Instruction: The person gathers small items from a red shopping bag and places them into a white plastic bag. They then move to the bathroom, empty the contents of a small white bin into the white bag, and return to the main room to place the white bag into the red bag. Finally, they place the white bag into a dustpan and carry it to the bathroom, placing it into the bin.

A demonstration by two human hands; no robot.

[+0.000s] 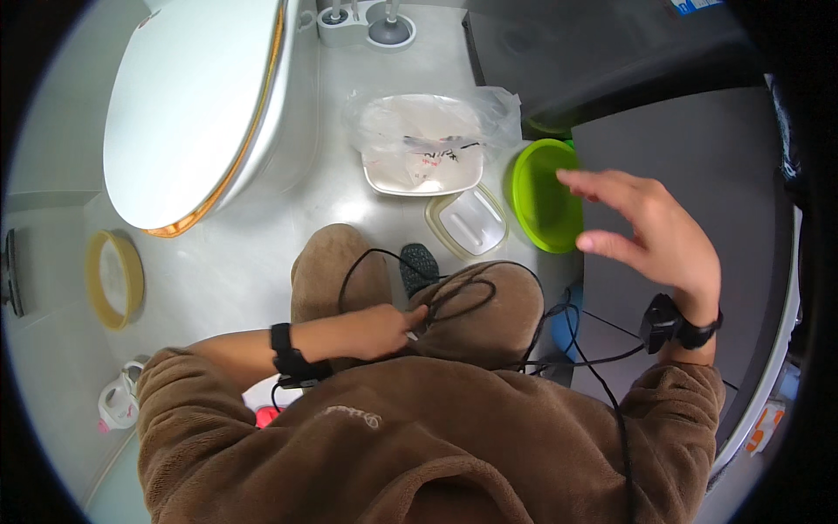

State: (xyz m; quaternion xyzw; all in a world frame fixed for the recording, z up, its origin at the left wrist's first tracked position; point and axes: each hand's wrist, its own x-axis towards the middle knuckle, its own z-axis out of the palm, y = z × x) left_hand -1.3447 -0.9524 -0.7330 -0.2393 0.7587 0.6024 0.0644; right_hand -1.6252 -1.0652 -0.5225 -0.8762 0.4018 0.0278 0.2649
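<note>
My left hand (383,332) is curled over my lap, closed about a looped black cable (468,295) that lies across my knee. Its fingertips are partly hidden. My right hand (655,226) is raised with thumb and fingers apart and nothing between them. Just left of its fingertips is a lime-green plastic basin (546,216). In front of my knees stands a white bin (422,187), lined with a clear plastic bag (501,108) that bears writing. A clear-topped container lid (468,223) lies on the floor against the bin. Black bands with wired devices circle both wrists.
A toilet with its white lid (190,98) down stands at left, a yellow ring-shaped tub (114,281) below it. A plunger (389,31) sits in a holder at the back. Grey cabinet panels (681,150) rise at right. A white jug (120,399) is at lower left.
</note>
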